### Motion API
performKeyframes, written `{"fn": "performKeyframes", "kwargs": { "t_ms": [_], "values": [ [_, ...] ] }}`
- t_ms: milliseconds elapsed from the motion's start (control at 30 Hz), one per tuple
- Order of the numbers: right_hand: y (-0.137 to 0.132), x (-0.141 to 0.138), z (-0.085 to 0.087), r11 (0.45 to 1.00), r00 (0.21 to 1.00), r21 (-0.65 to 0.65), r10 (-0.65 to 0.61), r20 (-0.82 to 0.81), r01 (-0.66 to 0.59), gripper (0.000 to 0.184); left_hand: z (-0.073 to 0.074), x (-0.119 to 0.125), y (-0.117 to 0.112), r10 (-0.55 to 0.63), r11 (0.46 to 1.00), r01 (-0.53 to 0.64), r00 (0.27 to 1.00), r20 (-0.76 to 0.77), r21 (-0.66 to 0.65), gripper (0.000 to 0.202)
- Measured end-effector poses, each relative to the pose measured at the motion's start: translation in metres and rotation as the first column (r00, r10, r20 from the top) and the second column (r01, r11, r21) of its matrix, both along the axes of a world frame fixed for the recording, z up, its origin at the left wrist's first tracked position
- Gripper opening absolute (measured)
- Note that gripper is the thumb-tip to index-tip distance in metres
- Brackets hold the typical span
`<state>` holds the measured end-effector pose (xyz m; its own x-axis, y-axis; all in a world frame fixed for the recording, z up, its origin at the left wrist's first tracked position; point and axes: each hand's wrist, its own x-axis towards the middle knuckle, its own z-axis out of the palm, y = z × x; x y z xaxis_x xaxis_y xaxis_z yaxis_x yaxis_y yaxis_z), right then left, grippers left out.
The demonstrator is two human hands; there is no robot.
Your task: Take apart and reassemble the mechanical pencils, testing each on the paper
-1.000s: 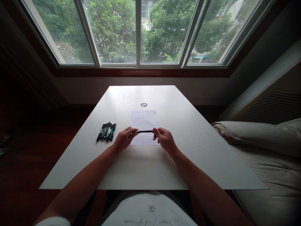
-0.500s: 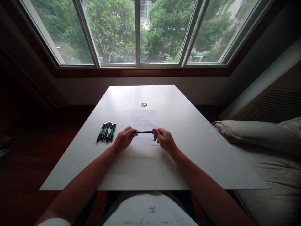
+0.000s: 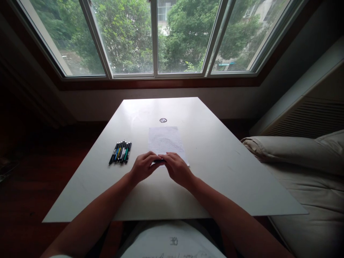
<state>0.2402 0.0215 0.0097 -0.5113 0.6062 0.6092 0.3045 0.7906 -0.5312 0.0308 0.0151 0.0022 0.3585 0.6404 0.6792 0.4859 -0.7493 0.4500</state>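
A dark pen (image 3: 159, 161) is mostly covered by my fingers; only a short piece shows between the hands. My left hand (image 3: 145, 165) is closed on one end of it, thumb below and fingers above. From the other side my right hand (image 3: 176, 167) is closed around it too, its fingertips meeting those of the left. Under and beyond the hands lies a sheet of paper (image 3: 163, 138) with lines of text, its near part covered by the hands.
Several pens (image 3: 120, 152) lie side by side on the white table (image 3: 220, 179), left of the paper. A small round emblem (image 3: 163, 120) is beyond the sheet. To the right stands a light padded seat (image 3: 301, 179). A window (image 3: 129, 39) is behind the table.
My right hand has moved left along the pen until the hands meet. The pen's middle, visible before, is now mostly hidden. The view has shifted slightly.
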Motion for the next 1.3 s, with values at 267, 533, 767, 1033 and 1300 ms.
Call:
{"fn": "performKeyframes", "kwargs": {
  "t_ms": [267, 533, 767, 1033, 1300],
  "values": [
    [0.023, 0.016, 0.009, 0.740, 0.632, -0.604, -0.323, -0.704, -0.295, 0.058, -0.003, 0.003, 0.008, 0.016, 0.993, -0.037, 0.983, -0.184, -0.111, 0.017],
    [0.056, 0.070, 0.013, 0.577, 0.254, -0.535, -0.497, -0.830, -0.618, 0.058, -0.008, 0.001, 0.015, 0.000, 0.992, -0.035, 0.958, -0.286, -0.117, 0.015],
    [0.055, 0.056, 0.014, 0.558, 0.286, -0.597, -0.547, -0.787, -0.576, 0.050, -0.010, 0.002, 0.015, -0.041, 0.991, -0.005, 0.938, -0.344, -0.133, 0.020],
    [0.055, 0.053, 0.013, 0.572, 0.387, -0.700, -0.584, -0.713, -0.428, 0.055, -0.015, 0.001, 0.017, -0.112, 0.986, 0.054, 0.914, -0.389, -0.157, 0.023],
    [0.064, 0.053, -0.002, 0.552, 0.482, -0.771, -0.606, -0.633, -0.318, 0.030, -0.015, 0.000, 0.019, -0.109, 0.987, 0.052, 0.914, -0.390, -0.152, 0.023]
  ]
}}
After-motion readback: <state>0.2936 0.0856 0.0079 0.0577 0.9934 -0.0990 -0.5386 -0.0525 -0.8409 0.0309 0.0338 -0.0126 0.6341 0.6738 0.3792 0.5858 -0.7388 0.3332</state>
